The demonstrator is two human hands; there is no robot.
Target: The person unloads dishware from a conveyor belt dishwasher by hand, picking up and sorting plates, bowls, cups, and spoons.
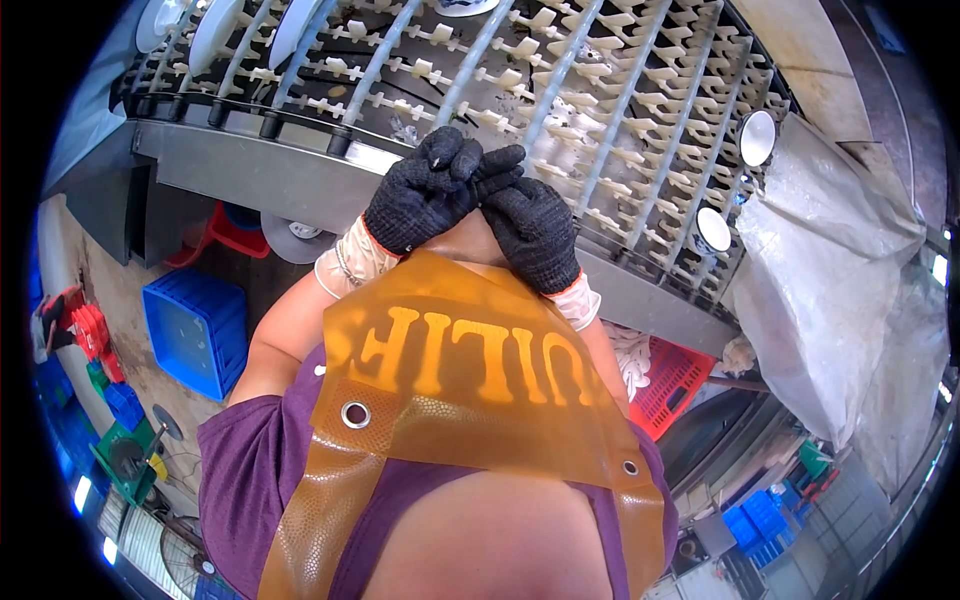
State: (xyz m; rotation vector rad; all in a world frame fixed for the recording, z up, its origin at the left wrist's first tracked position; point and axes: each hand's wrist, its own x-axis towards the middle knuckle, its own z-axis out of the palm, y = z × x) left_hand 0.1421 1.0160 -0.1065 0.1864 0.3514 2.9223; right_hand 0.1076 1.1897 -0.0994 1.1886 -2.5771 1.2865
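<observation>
My left hand [425,190], in a black knit glove over a pale cuff, is held in front of my chest with its fingers curled in. My right hand [532,228], gloved the same way, touches it, and its bent fingers meet the left ones. Whether anything small sits between the fingertips is hidden. Both hands are above the near metal edge [255,180] of a conveyor [500,110] with rows of pale plastic pegs and bluish rods.
White plates [215,38] stand between pegs at the far left. Two white bowls [757,138] lie on the conveyor's right side, beside a plastic sheet [810,270]. A blue crate [195,330] is at lower left; a red basket [672,388] is at right below the edge.
</observation>
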